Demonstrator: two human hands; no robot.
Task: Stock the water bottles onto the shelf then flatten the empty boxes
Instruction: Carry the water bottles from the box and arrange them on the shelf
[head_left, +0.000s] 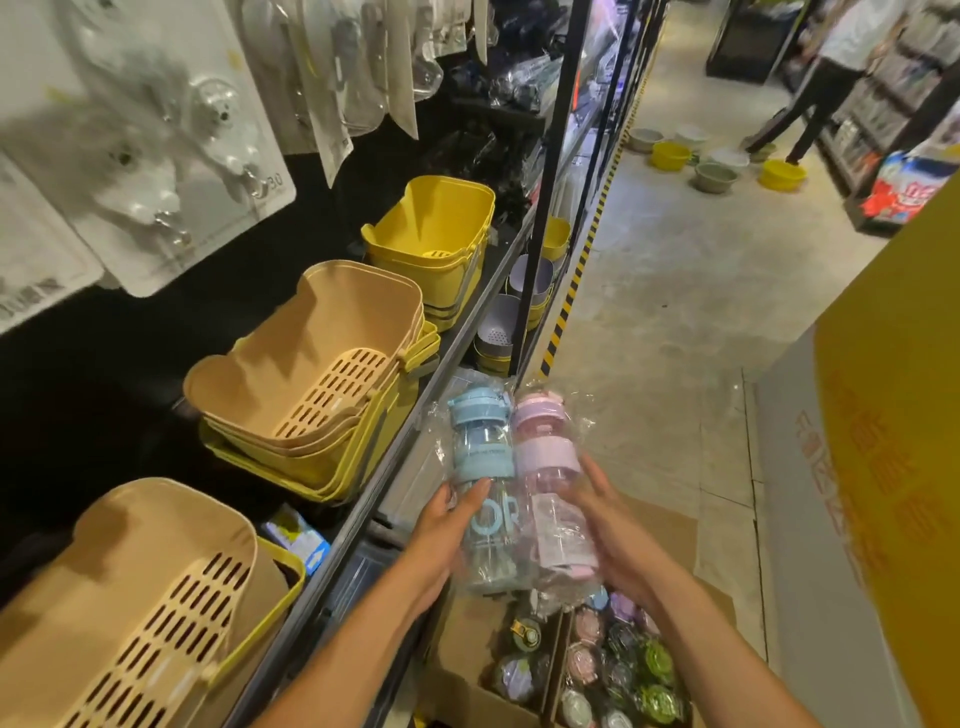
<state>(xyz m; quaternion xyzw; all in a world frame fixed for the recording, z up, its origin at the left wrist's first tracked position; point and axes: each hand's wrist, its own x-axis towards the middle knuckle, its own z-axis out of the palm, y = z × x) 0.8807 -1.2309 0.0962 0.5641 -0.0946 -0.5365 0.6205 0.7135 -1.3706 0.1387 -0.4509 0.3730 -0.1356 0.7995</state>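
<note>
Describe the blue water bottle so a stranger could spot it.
Find the cardboard box beside the shelf. Above it, the left hand and right hand each hold a wrapped bottle. The blue bottle is the left one, nearest the shelf, beside the pink bottle.

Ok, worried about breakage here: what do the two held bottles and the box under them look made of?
Blue bottle and pink bottle: probably tinted transparent plastic, glossy, with opaque lids; each wrapped in crinkly clear film. Box: matte brown cardboard, judging by its folded flaps.
</note>
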